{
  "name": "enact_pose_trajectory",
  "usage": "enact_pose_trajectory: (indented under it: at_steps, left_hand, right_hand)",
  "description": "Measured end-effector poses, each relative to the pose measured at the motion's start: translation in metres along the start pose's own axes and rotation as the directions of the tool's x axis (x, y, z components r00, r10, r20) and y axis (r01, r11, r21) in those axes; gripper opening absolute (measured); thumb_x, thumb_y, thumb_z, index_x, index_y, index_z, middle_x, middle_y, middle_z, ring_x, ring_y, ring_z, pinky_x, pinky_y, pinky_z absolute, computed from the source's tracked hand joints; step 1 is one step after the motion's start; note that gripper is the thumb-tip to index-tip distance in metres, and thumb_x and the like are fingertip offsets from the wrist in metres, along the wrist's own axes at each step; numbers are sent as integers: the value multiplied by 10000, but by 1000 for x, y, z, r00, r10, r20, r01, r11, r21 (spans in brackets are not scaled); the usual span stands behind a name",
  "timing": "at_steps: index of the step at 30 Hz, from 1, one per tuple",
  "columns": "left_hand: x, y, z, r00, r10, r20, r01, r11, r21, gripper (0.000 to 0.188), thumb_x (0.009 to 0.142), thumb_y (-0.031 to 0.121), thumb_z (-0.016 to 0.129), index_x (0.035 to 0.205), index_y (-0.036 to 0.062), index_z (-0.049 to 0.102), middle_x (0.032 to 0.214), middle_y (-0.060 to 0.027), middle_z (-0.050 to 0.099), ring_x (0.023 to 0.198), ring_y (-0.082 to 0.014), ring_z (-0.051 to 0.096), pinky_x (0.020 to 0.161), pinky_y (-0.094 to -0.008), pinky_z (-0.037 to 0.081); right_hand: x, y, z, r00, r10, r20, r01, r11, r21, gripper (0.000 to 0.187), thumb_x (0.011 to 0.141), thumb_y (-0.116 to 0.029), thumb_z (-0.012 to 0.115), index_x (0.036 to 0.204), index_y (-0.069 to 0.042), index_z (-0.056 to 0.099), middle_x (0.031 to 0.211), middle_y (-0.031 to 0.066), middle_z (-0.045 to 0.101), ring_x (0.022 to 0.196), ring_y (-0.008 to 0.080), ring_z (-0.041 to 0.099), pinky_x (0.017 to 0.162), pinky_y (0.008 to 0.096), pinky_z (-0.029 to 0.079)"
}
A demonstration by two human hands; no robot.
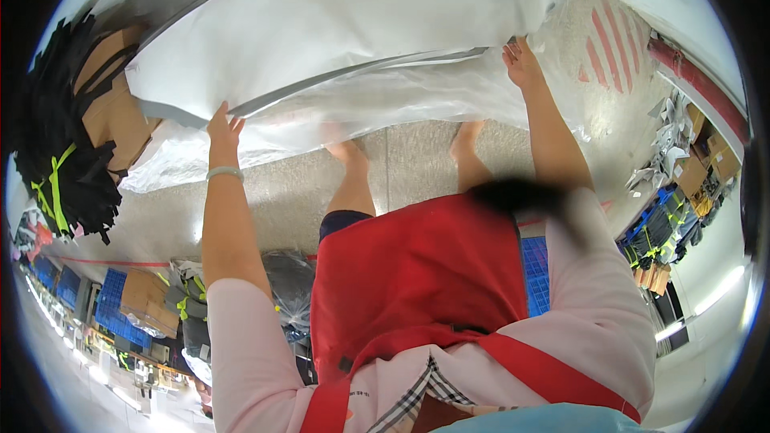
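Observation:
A large white sheet (pixel 321 20) with a grey underside stretches across the far part of the head view. My left hand (pixel 224 128) is closed on its near edge toward the left end, fingers over and under the grey border. Over at the right end, my right hand (pixel 523 66) pinches the same edge close to the corner; its fingertips are partly hidden by the sheet. Beneath the sheet lies crumpled see-through plastic film (pixel 345 108), spread over the floor and partly covering my feet. Both arms are stretched forward.
At left, a pile of black strips (pixel 72 128) with a yellow-green band lies against a cardboard piece (pixel 120 112). My red apron (pixel 417 273) hangs in front of me. Boxes (pixel 150 302) and a blue pallet (pixel 112 309) stand behind left; cartons and scraps (pixel 682 140) lie along the right wall.

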State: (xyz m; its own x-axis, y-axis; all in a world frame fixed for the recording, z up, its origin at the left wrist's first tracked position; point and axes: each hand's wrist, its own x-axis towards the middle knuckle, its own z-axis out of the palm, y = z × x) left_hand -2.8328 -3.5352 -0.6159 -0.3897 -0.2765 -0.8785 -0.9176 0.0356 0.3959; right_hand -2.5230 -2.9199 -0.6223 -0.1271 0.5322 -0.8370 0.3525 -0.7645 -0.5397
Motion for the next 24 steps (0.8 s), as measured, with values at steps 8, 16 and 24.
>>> enact_pose_trajectory:
  at_steps: [8,16,24]
  left_hand:
    - [-64,-3,79,491,726,482,-718,24,696,796,861,198,735,1549,124,340,1600,-238,222,1433,-459,351,1127,-558,370]
    - [-88,-15,117,644,565,516,-602,-43,798,788,897,223,717,1555,127,294,1621,-173,165,1503,-381,196,1143,-545,351]
    - [-88,-2,81,614,602,510,-487,-220,845,847,857,252,757,1556,127,295,1599,-181,214,1472,-392,249,1145,-530,356]
  right_hand:
    - [47,-81,-2,987,-155,30,158,975,-158,904,788,-518,849,1451,-43,458,1362,104,555,1232,242,527,1064,368,391]
    - [35,-114,36,953,-197,231,240,954,-180,786,844,-350,834,1458,-21,470,1456,124,537,1307,264,543,1101,408,453]
    - [23,-75,72,793,-547,269,605,656,-451,403,872,-271,773,1174,-17,691,1049,61,705,922,177,631,827,320,504]
